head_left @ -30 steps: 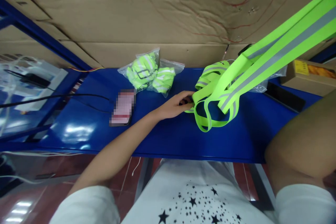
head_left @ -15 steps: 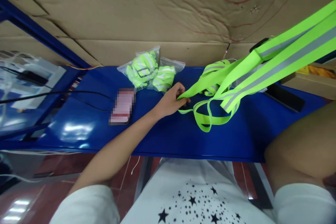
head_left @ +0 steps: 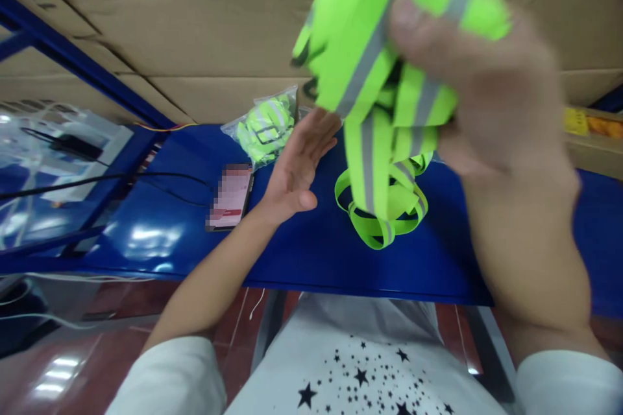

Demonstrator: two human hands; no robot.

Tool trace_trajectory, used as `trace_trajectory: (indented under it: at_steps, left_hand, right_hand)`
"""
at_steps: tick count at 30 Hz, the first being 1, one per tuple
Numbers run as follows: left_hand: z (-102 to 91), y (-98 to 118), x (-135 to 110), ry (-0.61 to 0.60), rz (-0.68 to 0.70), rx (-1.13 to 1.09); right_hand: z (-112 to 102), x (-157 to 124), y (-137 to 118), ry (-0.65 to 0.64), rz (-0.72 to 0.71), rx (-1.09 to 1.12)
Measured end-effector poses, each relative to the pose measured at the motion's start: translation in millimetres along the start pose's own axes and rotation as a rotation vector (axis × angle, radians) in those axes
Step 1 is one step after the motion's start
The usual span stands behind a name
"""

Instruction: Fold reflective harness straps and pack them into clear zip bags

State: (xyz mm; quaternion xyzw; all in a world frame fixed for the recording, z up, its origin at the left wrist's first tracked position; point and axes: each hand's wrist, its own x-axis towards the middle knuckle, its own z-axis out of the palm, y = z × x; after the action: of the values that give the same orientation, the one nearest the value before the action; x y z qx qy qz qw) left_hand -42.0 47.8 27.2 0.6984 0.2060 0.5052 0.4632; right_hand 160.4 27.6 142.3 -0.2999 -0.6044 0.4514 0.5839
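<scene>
My right hand (head_left: 491, 91) is raised close to the camera, blurred, with its fingers closed round a bunch of neon-green reflective straps (head_left: 374, 58) with grey stripes. The lower loops of the straps (head_left: 384, 214) hang down onto the blue table (head_left: 311, 259). My left hand (head_left: 296, 168) hovers over the table just left of the straps, palm up, fingers stretched out, holding nothing.
A clear bag of folded green straps (head_left: 265, 126) lies at the back of the table. A phone (head_left: 228, 198) lies left of my left hand, with a black cable (head_left: 97, 178) beyond it. Cardboard (head_left: 195, 32) lines the back wall. A cardboard box (head_left: 594, 136) stands at the right.
My right hand has swung in from the right edge, bunching the stretched straps up near the camera. My left hand has let go of the strap end and opened, palm up.
</scene>
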Motion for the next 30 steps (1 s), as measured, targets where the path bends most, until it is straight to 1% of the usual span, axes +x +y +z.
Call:
trace_trajectory:
  at_steps: [2,4,6,8,10,13,15,18,20,22,23,24,26,28,30]
  left_hand:
    - [2.9,2,-3,0.033,-0.047,-0.068]
    - [7.1,1,-7,0.059,-0.162,-0.131]
    - [12.1,0,-9,0.073,-0.314,-0.181]
    - [17.3,1,-9,0.049,-0.449,-0.268]
    - [22.4,5,-10,-0.026,-0.577,-0.413]
    - [28.6,12,-14,-0.244,-0.754,-0.697]
    - [31.5,17,-18,-0.370,-0.827,-0.854]
    - [34.3,20,-24,-0.463,-0.910,-0.982]
    - [35.7,19,-26,-0.484,-0.950,-1.025]
    - [37.5,15,-28,-0.501,-0.942,-1.045]
    - [38.6,12,-29,-0.513,-0.926,-1.046]
    - [40.1,8,-30,-0.529,-0.915,-1.041]
    - [43.7,-1,-32,-0.541,-0.927,-1.023]
    - [47.5,-10,-33,-0.505,-0.977,-1.004]
    - [50.1,-16,-33,-0.470,-1.015,-0.979]
  right_hand:
    - [11,3,15,-0.022,0.050,0.157]
    - [21,6,32,-0.020,0.140,0.270]
    - [27,6,47,-0.008,0.215,0.237]
    - [28,4,57,0.010,0.234,0.138]
    - [27,2,63,0.027,0.185,0.025]
    - [22,-4,66,0.042,0.127,-0.149]
    - [17,-10,64,0.066,0.081,-0.291]
    - [4,-28,56,0.114,-0.098,-0.550]
    - [-9,-45,50,0.046,-0.245,-0.719]
    - [-23,-64,50,-0.137,-0.388,-0.821]
    - [-31,-72,52,-0.226,-0.436,-0.833]
    - [-38,-80,56,-0.279,-0.452,-0.836]
    - [-51,-92,67,-0.328,-0.442,-0.850]
    - [-59,-98,77,-0.345,-0.430,-0.886]
    - [-61,-100,82,-0.362,-0.428,-0.916]
